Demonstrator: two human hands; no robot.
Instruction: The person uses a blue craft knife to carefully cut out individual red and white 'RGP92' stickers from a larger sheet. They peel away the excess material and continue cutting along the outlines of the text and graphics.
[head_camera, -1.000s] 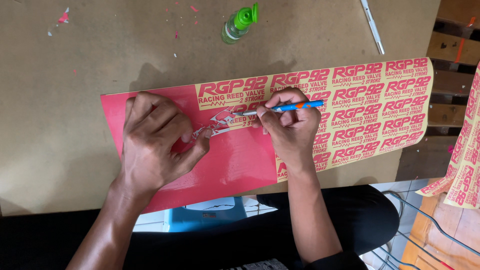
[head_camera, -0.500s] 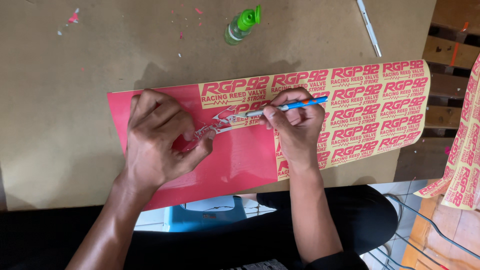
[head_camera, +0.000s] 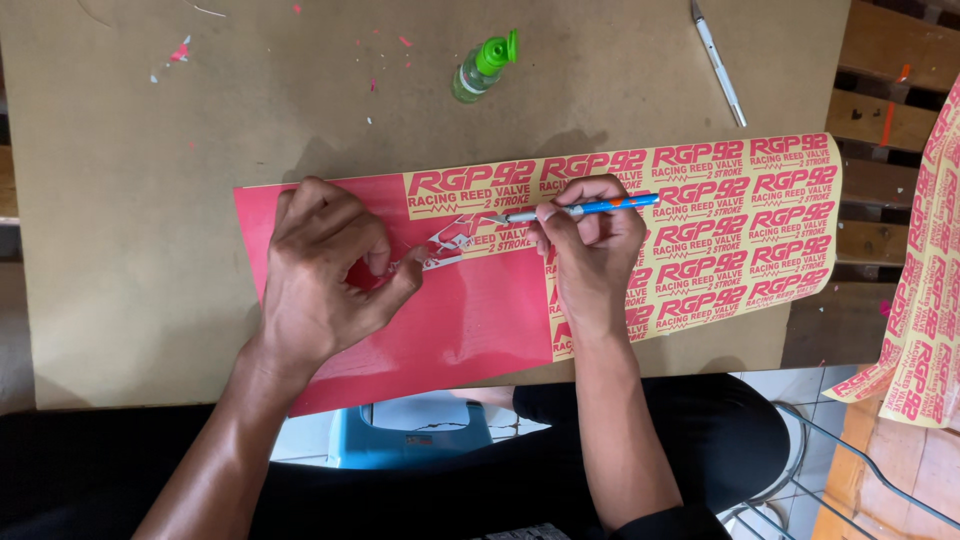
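A: Where does the sticker sheet (head_camera: 640, 240) lie?

B: Flat on the brown board (head_camera: 200, 150), near its near edge, running from left of centre out to the right. Its right part is yellow with rows of red lettering. The left part is bare red (head_camera: 470, 320), the yellow layer gone there.

A: And the bit being worked?

B: A curled strip of peeled film (head_camera: 445, 245), pale and crumpled, sits at the line where the yellow meets the red, between the two hands.

A: What is the right hand doing?

B: The right hand (head_camera: 590, 255) rests on the yellow part, fingers clenched around a slim blue craft knife (head_camera: 590, 209) held like a pen. Its metal tip points left and touches the sheet just beside the curled strip.

A: The left hand?

B: The left hand (head_camera: 325, 275) lies on the red part, fingers bent, thumb and fingertips pinching the near end of that strip.

A: Anything else around?

B: A small clear bottle with a green cap (head_camera: 484, 66) lies on its side at the far edge of the board. A white pen (head_camera: 717, 62) lies far right. More printed sheet (head_camera: 925, 260) hangs at the right edge. Tiny red scraps (head_camera: 180, 50) dot the far left.
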